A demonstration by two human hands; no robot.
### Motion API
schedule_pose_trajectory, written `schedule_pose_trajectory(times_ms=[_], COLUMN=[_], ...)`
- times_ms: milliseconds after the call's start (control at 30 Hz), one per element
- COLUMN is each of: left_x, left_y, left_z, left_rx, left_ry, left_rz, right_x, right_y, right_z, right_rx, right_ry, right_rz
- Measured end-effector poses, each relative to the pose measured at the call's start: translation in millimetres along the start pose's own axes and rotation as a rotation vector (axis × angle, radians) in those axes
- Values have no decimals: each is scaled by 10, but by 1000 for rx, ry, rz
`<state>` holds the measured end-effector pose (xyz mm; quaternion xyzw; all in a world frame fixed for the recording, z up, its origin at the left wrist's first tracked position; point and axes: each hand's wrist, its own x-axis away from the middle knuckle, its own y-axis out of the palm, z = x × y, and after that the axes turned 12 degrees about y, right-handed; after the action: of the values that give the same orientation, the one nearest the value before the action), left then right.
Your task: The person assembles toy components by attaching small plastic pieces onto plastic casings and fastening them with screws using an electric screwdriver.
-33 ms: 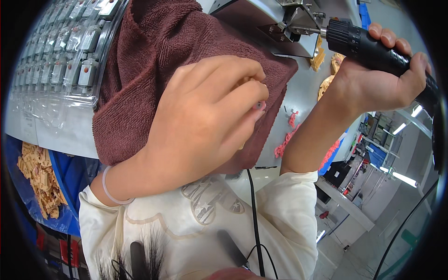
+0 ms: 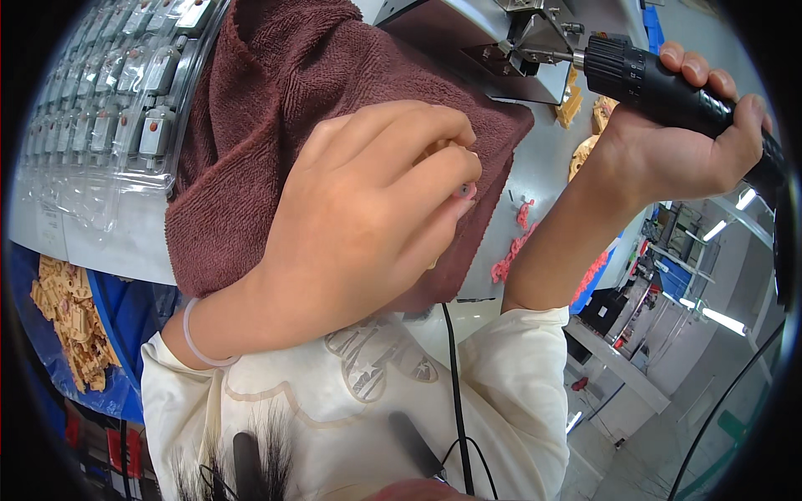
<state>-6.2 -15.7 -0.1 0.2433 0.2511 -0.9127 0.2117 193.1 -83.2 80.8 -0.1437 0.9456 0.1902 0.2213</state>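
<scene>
- Trays of clear moulded plastic [image 2: 100, 100], each pocket holding a small grey metal part with an orange dot, lie at my far left on the pale worktop [image 2: 92, 250].
- Below them, a heap of tan plastic pieces [image 2: 71, 321] sits on a blue sheet [image 2: 125, 326].
- Next comes the thick, dark-brown terry towel [image 2: 251, 125], draped over the bench edge; it looks soft and limp, so it would bunch up instead of sliding.
- My left hand [image 2: 359, 225] rests on that towel, fingers curled in and pinching a small pale piece [image 2: 455, 192] at the fingertips; most of it is hidden, so I cannot tell its shape. It seems light and easy to drop, best held by thumb and forefinger.
- Right of the towel, a grey metal fixture [image 2: 518, 50] meets the tip of the tool.
- My right hand [image 2: 677, 142] is wrapped fully around the black cylindrical electric screwdriver [image 2: 660, 83]; rigid and fairly heavy, I judge, gripped best mid-barrel.
- Red plastic bits [image 2: 518, 242] lie scattered on the worktop beneath my forearm.
</scene>
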Motion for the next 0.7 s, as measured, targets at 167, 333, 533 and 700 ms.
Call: schedule_pose_trajectory(times_ms=[167, 333, 533, 700], left_x=[-8, -14, -10, 3], left_y=[18, 19, 28, 7], left_z=[-18, 7, -27, 4], left_rx=[8, 4, 22, 11], left_ry=[-2, -9, -13, -11], left_rz=[15, 16, 20, 12], right_x=[-9, 7, 35, -41], right_y=[21, 48, 89, 35], right_z=[10, -32, -22, -46], right_rx=[44, 73, 123, 166], right_ry=[3, 7, 3, -20], right_rz=[-12, -26, -32, -46])
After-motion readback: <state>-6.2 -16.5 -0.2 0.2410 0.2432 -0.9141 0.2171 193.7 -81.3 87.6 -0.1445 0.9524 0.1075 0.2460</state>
